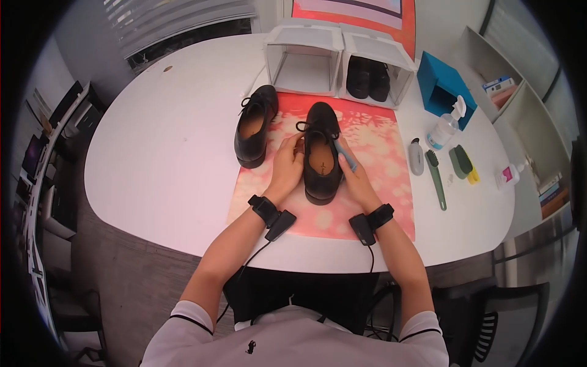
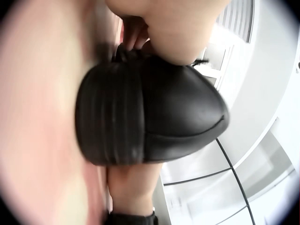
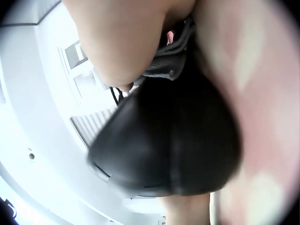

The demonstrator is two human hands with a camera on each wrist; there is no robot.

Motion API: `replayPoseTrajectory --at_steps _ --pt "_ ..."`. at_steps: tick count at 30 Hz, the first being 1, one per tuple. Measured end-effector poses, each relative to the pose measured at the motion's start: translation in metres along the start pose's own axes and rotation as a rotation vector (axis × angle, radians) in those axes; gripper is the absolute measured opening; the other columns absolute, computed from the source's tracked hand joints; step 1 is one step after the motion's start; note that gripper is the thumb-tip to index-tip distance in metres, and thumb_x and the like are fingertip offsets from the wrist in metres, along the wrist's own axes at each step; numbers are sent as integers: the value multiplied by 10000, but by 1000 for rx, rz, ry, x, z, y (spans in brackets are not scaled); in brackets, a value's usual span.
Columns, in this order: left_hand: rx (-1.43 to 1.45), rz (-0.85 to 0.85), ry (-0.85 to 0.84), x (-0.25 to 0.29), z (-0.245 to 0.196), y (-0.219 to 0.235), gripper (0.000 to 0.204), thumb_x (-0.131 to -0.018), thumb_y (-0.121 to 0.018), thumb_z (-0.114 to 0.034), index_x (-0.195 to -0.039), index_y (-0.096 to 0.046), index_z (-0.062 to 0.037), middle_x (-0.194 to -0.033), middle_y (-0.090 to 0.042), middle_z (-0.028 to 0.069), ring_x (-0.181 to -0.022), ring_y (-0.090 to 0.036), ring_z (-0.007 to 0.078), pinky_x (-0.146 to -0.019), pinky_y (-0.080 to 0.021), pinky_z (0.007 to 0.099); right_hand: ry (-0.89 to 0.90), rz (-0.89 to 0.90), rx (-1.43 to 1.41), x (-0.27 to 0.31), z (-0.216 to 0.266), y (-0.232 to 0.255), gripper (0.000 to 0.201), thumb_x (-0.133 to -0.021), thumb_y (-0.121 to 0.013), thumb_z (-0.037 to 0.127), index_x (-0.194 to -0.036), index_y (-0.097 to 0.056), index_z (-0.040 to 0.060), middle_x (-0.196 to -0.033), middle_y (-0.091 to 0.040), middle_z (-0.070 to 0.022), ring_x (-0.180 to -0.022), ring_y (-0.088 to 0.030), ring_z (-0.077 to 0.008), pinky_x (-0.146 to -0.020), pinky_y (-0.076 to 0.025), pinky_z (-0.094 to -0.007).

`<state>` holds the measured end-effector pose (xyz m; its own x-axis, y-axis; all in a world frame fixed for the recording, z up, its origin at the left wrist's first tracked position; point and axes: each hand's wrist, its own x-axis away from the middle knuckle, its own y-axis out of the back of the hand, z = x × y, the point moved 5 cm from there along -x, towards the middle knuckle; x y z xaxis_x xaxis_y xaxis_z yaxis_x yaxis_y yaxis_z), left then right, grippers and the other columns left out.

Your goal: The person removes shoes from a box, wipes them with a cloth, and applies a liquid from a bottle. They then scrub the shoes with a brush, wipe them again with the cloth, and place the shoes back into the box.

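Observation:
One black lace-up shoe is upright on the red patterned mat, toe pointing away, heel facing the person. The left hand grips its left side; the left wrist view has the shoe's heel large, with the hand above. Along the right side, the right hand holds a grey-blue cloth against the shoe. Its fingertips are partly hidden. In the right wrist view the heel fills the middle below the hand. Another black shoe stands left of the first.
Two white boxes stand at the back; the right one holds black shoes. Rightward are a blue box, a spray bottle, a grey-handled item, green brushes and a small white bottle.

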<state>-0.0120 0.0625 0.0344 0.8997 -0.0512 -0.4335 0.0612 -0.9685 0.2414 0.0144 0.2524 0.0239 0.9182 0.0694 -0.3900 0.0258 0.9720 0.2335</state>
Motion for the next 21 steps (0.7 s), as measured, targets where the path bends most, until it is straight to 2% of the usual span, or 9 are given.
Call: replayPoseTrajectory --at_steps 1,4,5,8,11,14,15,17,21 --pt "-96 -6 -35 -2 -7 5 445 -802 -515 54 -1240 -582 16 -1194 -587 177 -1094 -575 334 -1014 -428 398 53 -19 23 1 3 -3 517 -1063 -441 329 -1482 -421 27 -1466 -496 -125 -1282 -472 -184 -1083 -345 -310" --pt "-332 -218 -368 -3 -42 23 451 -787 -550 33 -1234 -593 -11 -1208 -585 160 -1156 -539 367 -1040 -404 422 -175 -107 -154 5 2 9 489 -1055 -462 329 -1420 -489 5 -1324 -605 -151 -1190 -561 -239 -1025 -404 -327" --pt "-379 -326 -495 -4 -52 29 449 -774 -562 41 -1215 -606 -26 -1231 -585 149 -1240 -494 360 -1048 -398 432 -119 -219 -64 7 15 14 419 -1050 -474 322 -1269 -583 -19 -1143 -671 -163 -1048 -617 -267 -936 -454 -342" --pt "-695 -553 -597 -9 -74 60 469 -769 -596 4 -1236 -593 -37 -1251 -579 160 -1290 -463 344 -1064 -384 440 18 -408 113 7 18 29 374 -1049 -477 316 -1126 -612 -24 -1009 -672 -157 -922 -618 -242 -853 -473 -355" --pt "-786 -653 -388 -17 -55 94 506 -810 -644 -117 -1300 -553 -28 -1286 -556 194 -1309 -445 363 -1081 -369 438 -40 -450 171 5 14 37 393 -1044 -480 344 -1019 -612 -24 -912 -654 -134 -851 -603 -220 -797 -478 -353" --pt "-233 -575 107 -32 22 120 626 -840 -673 -264 -1382 -492 -10 -1370 -510 225 -1336 -429 382 -1103 -350 424 -147 -272 -1 0 8 35 467 -997 -545 450 -950 -632 -6 -815 -632 -83 -751 -587 -173 -696 -467 -315" --pt "31 -492 247 -36 44 123 717 -839 -680 -321 -1426 -447 19 -1451 -446 251 -1355 -425 380 -1115 -339 394 -264 -166 4 0 5 31 482 -970 -574 484 -917 -632 8 -794 -621 -66 -726 -575 -154 -671 -454 -297" --pt "163 -411 296 -39 52 125 740 -815 -682 -297 -1435 -434 24 -1466 -429 265 -1356 -435 357 -1111 -343 378 -498 50 13 4 4 23 518 -914 -632 551 -852 -631 37 -753 -599 -32 -676 -551 -116 -620 -428 -261" --pt "201 -369 349 -36 40 120 722 -780 -641 -200 -1429 -434 40 -1428 -461 276 -1327 -463 337 -1080 -373 360 -580 99 -73 11 27 11 505 -854 -692 582 -788 -604 90 -714 -548 19 -617 -497 -70 -565 -384 -233"
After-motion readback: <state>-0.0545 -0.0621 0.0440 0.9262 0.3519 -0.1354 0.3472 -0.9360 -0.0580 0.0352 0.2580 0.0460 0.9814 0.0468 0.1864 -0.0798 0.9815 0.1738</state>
